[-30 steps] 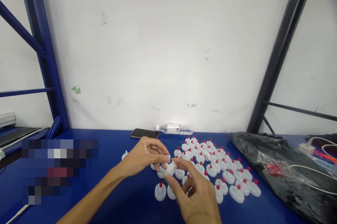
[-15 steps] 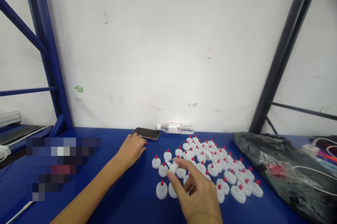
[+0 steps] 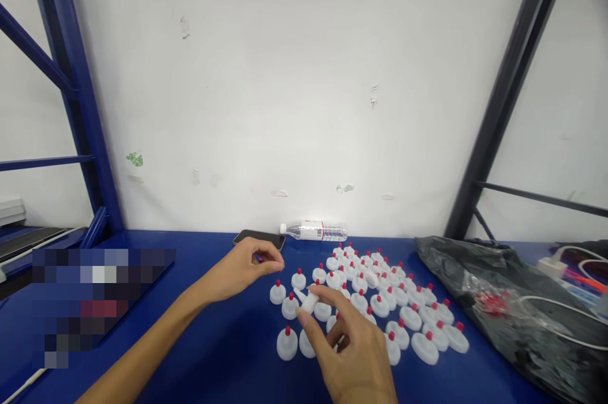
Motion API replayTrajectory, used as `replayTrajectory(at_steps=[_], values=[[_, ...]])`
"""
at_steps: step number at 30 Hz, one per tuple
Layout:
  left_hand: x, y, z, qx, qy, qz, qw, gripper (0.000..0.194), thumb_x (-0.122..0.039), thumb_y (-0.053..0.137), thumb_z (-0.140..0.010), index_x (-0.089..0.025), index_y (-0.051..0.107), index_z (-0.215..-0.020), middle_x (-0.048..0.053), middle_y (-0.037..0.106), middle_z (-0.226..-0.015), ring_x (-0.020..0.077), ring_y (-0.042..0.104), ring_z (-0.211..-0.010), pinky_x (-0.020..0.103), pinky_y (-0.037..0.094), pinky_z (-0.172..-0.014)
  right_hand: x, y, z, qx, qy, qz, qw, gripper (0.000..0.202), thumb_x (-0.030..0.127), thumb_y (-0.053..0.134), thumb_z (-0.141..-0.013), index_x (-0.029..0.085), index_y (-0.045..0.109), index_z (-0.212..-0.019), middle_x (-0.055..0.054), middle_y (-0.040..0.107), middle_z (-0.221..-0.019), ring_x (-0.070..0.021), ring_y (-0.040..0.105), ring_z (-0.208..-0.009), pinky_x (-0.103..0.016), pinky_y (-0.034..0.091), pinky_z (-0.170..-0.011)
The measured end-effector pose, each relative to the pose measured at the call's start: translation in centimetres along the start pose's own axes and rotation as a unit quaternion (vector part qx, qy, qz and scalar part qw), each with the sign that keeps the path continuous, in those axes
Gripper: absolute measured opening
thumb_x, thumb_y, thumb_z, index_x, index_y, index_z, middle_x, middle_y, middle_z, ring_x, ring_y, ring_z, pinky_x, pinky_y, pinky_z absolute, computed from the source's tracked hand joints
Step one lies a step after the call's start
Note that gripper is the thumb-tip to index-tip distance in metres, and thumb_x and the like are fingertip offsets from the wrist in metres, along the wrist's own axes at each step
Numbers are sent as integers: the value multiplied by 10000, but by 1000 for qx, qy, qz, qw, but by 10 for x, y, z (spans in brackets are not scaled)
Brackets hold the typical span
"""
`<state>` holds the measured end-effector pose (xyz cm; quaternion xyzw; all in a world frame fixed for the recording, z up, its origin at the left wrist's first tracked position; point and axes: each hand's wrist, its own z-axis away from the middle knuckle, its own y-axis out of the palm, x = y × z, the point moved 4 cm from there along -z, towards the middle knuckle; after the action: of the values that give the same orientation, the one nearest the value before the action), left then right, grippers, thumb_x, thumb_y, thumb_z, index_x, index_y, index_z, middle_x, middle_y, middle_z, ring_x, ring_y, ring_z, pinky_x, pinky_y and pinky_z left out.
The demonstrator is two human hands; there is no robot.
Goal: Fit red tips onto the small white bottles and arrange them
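In the head view, my right hand (image 3: 349, 340) grips a small white plastic bottle (image 3: 309, 304) between thumb and fingertips. Its pointed nozzle is bare and tilts up to the left. My left hand (image 3: 249, 268) hovers a short way to the left, thumb and index finger pressed together in a pinch. Whatever those fingertips may hold is hidden. A tiny red cap (image 3: 259, 259) shows through the gap between the left thumb and finger. Around and beyond my right hand stand many white bottles (image 3: 287, 345) of the same kind, each topped with a red cap.
A black phone (image 3: 244, 238) and a clear water bottle (image 3: 311, 230) lie along the wall. At right, a black plastic bag (image 3: 451, 265) bears a clear bag of red caps (image 3: 494, 303). A blurred-out item (image 3: 99, 296) lies at left on the blue table (image 3: 213, 366). Cables lie at both sides.
My left hand has lifted off the table by the phone and moved right, toward my right hand, its fingers now pinched. My right hand keeps hold of the white bottle, nearly unmoved.
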<state>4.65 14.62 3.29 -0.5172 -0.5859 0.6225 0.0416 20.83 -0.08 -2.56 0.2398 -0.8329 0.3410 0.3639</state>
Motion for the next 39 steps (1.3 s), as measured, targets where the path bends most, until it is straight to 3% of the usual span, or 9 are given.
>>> replayTrajectory(at_steps=[3, 7, 12, 21, 28, 31, 34, 37, 39], values=[[-15, 10, 2, 55, 24, 123, 991, 264, -424, 669, -992, -164, 717, -981, 23, 743, -944, 201, 714, -898, 403, 589, -847, -1, 0, 0, 0, -2, -6, 1000, 315, 510, 718, -871, 299, 801, -1090, 74, 529, -446, -161, 510, -390, -297, 525, -580], [-18, 23, 5, 97, 16, 228, 969, 260, -418, 710, -964, -159, 713, -980, 7, 719, -890, 169, 689, -789, 343, 582, -737, 2, -2, 0, 3, 1, -9, 1000, 289, 500, 724, -861, 315, 809, -1067, 80, 512, -445, -156, 507, -398, -288, 502, -565], [-13, 29, 5, 103, 6, 303, 947, 238, -393, 728, -955, -157, 703, -964, -24, 674, -803, 137, 639, -686, 290, 540, -648, 6, -6, 0, -1, 19, -15, 1000, 297, 529, 725, -854, 324, 814, -1050, 83, 509, -439, -148, 507, -403, -277, 441, -513], [-13, 34, 5, 106, -10, 395, 912, 193, -340, 738, -956, -150, 704, -964, -32, 680, -772, 131, 645, -665, 276, 541, -631, 10, -14, 2, -41, 22, -60, 997, 326, 557, 756, -837, 299, 824, -1025, 83, 513, -447, -129, 493, -412, -243, 427, -480], [-10, 35, 9, 132, -10, 513, 848, 136, -238, 764, -923, -151, 678, -980, -41, 650, -798, 110, 611, -640, 244, 527, -593, 7, -9, 3, 6, 17, -119, 993, 349, 532, 745, -862, 294, 810, -1108, 83, 517, -412, -140, 490, -387, -256, 432, -472], [-11, 37, 11, 177, -5, 547, 818, 230, -247, 806, -879, -152, 683, -1048, -28, 667, -844, 107, 606, -641, 233, 512, -578, 10, -7, 4, 22, 12, -148, 989, 327, 502, 740, -877, 304, 803, -1129, 88, 544, -407, -137, 519, -369, -247, 438, -464], [-14, 37, 13, 218, -7, 566, 795, 456, -334, 886, -800, -182, 680, -1178, -4, 691, -935, 103, 628, -694, 211, 494, -599, 13, -7, 5, 18, 3, -170, 985, 324, 504, 747, -877, 306, 805, -1126, 87, 542, -414, -136, 538, -358, -238, 437, -439], [-22, 38, 17, 254, -16, 558, 790, 628, -448, 923, -736, -198, 695, -1265, 54, 715, -1081, 127, 669, -814, 217, 509, -679, 13, -7, 6, -1, -6, -174, 985, 332, 565, 767, -847, 303, 822, -1043, 88, 513, -421, -129, 526, -346, -235, 469, -443], [-29, 39, 20, 268, -16, 542, 796, 628, -521, 918, -706, -156, 756, -1191, 88, 733, -1075, 171, 681, -857, 257, 525, -717, 13, -6, 6, -7, -12, -168, 986, 332, 595, 759, -842, 301, 828, -982, 86, 502, -416, -124, 500, -336, -236, 495, -457]])
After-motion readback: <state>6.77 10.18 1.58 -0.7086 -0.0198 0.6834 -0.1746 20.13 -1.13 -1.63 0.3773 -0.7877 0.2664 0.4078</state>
